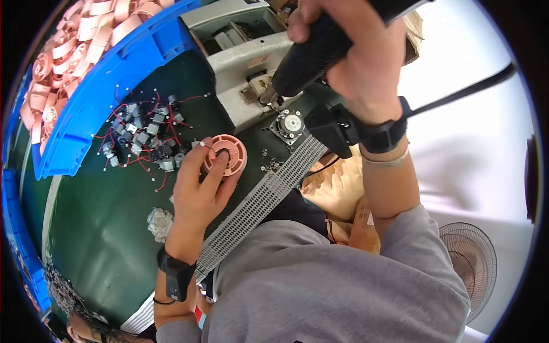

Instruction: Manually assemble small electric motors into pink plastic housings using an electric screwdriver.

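While left hand point(197, 188) pinches upward-facing pink disc point(234, 157) near worktop point(103, 223) edge, right hand point(366, 63) grips black tool point(309, 60), long axis slanting, tip down-left.

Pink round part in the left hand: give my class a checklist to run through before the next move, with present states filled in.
1. Pink round part gripped by the left hand: ok.
2. Black handheld tool gripped by the right hand: ok.
3. Black handheld tool apart from the pink round part: ok, its tip is over at the pale machine.
4. Screw on the tip: cannot tell, too small to see.
5. Middle of the pink round part uncovered: not ok, fingers partly hide it.
6. Small metal pieces tidied away: not ok, loose on the green table.
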